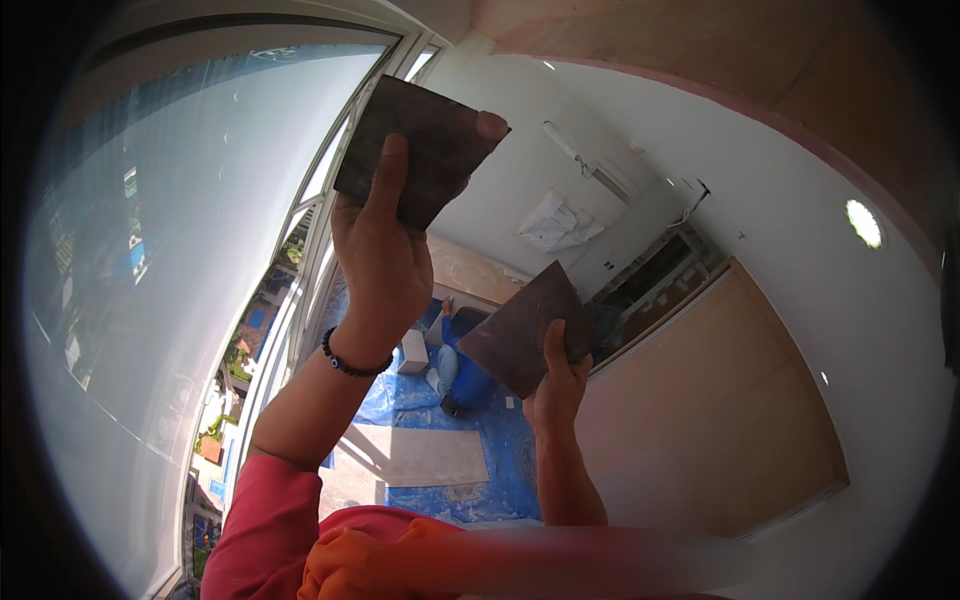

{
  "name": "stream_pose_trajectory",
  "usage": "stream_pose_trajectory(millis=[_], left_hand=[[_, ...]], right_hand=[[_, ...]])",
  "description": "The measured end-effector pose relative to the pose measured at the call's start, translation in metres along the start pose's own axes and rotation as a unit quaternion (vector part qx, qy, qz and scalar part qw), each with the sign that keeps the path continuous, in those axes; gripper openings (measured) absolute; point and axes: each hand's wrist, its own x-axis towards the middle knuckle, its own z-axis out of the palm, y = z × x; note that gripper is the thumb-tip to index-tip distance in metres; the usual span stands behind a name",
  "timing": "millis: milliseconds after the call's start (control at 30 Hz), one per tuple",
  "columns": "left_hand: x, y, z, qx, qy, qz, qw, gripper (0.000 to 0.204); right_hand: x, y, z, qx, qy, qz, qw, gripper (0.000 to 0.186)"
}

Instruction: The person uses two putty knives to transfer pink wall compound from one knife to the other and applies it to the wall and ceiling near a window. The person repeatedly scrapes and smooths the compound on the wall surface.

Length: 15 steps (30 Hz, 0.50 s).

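Observation:
My left hand (385, 245) is raised high near the window frame, shut on a dark brown, flat square piece (435, 150), with thumb across its face and a fingertip at its upper right corner. A beaded bracelet circles that wrist. My right hand (558, 385) is lower and to the right, its thumb pressed on a second dark brown square piece (505, 335), held tilted in front of the floor below. The fingers behind both pieces are mostly hidden.
Tall windows (150, 300) line the left. Below, a co-worker in blue (465, 375) is down on blue sheeting (510, 460), beside a light block (412, 352) and a pale board (440, 450). A tan panel (710, 400) stands right; a white paper (555, 220) hangs on the wall.

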Motion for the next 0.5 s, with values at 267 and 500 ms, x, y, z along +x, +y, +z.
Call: stream_pose_trajectory(millis=[267,500], left_hand=[[0.132,-0.078,0.166,0.173,-0.007,0.006,0.985,0.029],[0.158,-0.123,0.223,0.29,0.024,-0.022,0.956,0.031]], right_hand=[[-0.008,-0.032,-0.058,-0.024,0.057,-0.062,0.996,0.044],[-0.018,-0.038,-0.089,-0.035,0.113,-0.076,0.99,0.053]])
